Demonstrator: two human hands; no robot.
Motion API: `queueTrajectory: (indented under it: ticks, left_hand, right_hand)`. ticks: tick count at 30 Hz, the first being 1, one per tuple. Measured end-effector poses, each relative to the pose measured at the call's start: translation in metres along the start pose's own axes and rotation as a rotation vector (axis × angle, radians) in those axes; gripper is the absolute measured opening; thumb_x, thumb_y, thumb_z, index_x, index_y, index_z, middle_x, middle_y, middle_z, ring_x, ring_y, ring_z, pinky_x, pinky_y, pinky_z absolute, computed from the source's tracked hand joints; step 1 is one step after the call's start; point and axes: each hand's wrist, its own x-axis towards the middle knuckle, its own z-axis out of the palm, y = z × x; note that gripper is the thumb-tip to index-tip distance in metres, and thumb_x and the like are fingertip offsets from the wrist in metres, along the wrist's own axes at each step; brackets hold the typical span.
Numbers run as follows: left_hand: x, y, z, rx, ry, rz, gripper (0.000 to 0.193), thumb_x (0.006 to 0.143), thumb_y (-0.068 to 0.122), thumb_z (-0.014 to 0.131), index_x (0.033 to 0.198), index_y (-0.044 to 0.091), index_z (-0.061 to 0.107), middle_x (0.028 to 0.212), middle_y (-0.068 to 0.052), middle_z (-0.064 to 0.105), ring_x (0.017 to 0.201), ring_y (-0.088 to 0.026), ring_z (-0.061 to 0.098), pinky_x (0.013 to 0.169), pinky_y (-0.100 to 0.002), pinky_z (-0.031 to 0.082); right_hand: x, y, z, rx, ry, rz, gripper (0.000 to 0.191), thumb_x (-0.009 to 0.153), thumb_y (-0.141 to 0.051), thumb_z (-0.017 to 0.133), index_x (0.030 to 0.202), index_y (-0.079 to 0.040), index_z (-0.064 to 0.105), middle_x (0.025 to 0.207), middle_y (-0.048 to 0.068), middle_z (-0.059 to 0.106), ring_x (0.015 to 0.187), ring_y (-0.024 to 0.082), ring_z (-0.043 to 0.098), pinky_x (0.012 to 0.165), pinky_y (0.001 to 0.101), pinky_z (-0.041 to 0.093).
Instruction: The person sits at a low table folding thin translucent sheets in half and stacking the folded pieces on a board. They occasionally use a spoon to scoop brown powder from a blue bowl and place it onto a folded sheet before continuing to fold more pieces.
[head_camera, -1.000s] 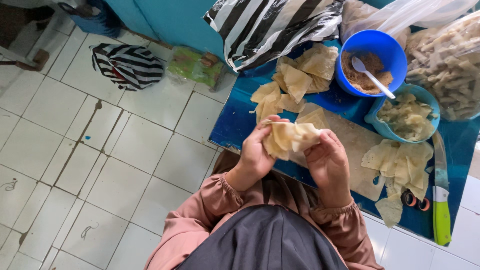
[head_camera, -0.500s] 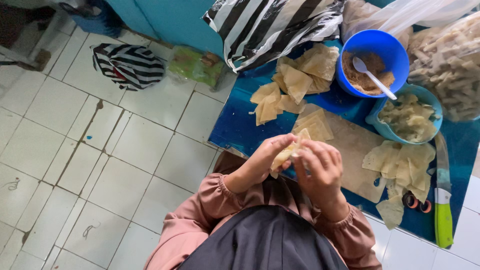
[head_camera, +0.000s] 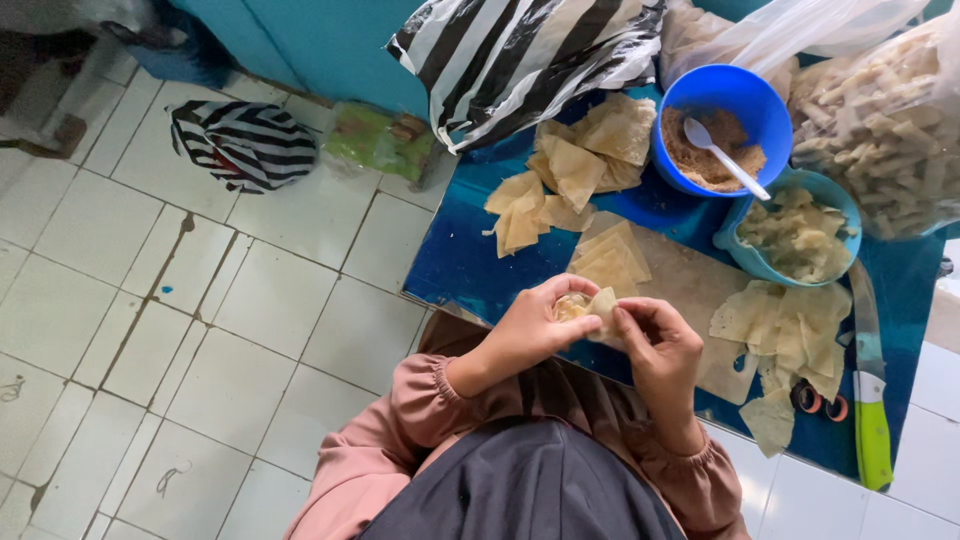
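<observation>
Centre of frame, hands: left hand (head_camera: 525, 330) and right hand (head_camera: 655, 345) both pinch one dough wrapper (head_camera: 590, 305) above the blue counter (head_camera: 460, 260).
Wrapper look: pale yellow, thin, folded small, mostly hidden by fingers.
Change: a second ago it lay open and wide; now it is bunched tight.
Upper right: blue bowl (head_camera: 760, 110) of brown filling.
</observation>
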Motion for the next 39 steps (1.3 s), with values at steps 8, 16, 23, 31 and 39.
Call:
queueTrajectory:
  ticks: [8, 16, 23, 31, 39]
  left_hand:
    - [0.009, -0.002, 0.007, 0.619, 0.237, 0.217, 0.016, 0.095, 0.025, 0.068, 0.098, 0.009, 0.070, 0.090, -0.014, 0.074, 0.084, -0.035, 0.072, 0.068, -0.043, 0.056]
    - [0.020, -0.002, -0.019, 0.088, 0.175, 0.054, 0.029, 0.102, 0.025, 0.064, 0.120, 0.003, 0.067, 0.098, -0.019, 0.072, 0.080, -0.032, 0.072, 0.065, -0.043, 0.052]
    - [0.007, -0.003, -0.030, -0.956, -0.077, -0.013, 0.049, 0.111, 0.024, 0.042, 0.152, -0.001, 0.039, 0.144, -0.021, 0.058, 0.135, -0.027, 0.057, 0.114, -0.038, 0.047]
    - [-0.006, 0.007, -0.020, -1.029, -0.181, -0.013, 0.057, 0.104, 0.017, 0.056, 0.156, 0.000, 0.038, 0.151, -0.016, 0.053, 0.137, -0.025, 0.054, 0.116, -0.038, 0.045]
    - [-0.011, -0.002, -0.022, -0.935, -0.104, 0.018, 0.056, 0.098, 0.006, 0.063, 0.150, 0.000, 0.045, 0.146, -0.014, 0.058, 0.135, -0.024, 0.056, 0.115, -0.036, 0.046]
  right_hand:
    - [0.010, -0.009, 0.013, -0.426, 0.141, -0.241, 0.008, 0.097, -0.003, 0.072, 0.104, 0.000, 0.071, 0.092, 0.010, 0.070, 0.076, 0.017, 0.067, 0.071, 0.0292, 0.054]
    - [0.020, -0.023, 0.023, -0.877, 0.186, -0.467, 0.011, 0.092, -0.012, 0.075, 0.100, -0.007, 0.070, 0.104, 0.011, 0.064, 0.101, 0.031, 0.060, 0.087, 0.0424, 0.042]
    - [0.007, -0.048, 0.025, -0.740, 0.134, -0.534, 0.017, 0.094, -0.009, 0.077, 0.110, -0.008, 0.070, 0.108, 0.008, 0.065, 0.104, 0.028, 0.060, 0.093, 0.0401, 0.044]
    - [0.013, -0.029, 0.032, -0.172, -0.052, -0.163, 0.036, 0.094, -0.008, 0.078, 0.126, -0.003, 0.062, 0.107, 0.006, 0.067, 0.094, 0.013, 0.059, 0.084, 0.0277, 0.049]
    - [0.019, 0.006, 0.010, 0.419, -0.217, 0.241, 0.015, 0.095, -0.001, 0.073, 0.107, 0.003, 0.066, 0.097, 0.006, 0.070, 0.087, 0.012, 0.066, 0.081, 0.0246, 0.053]
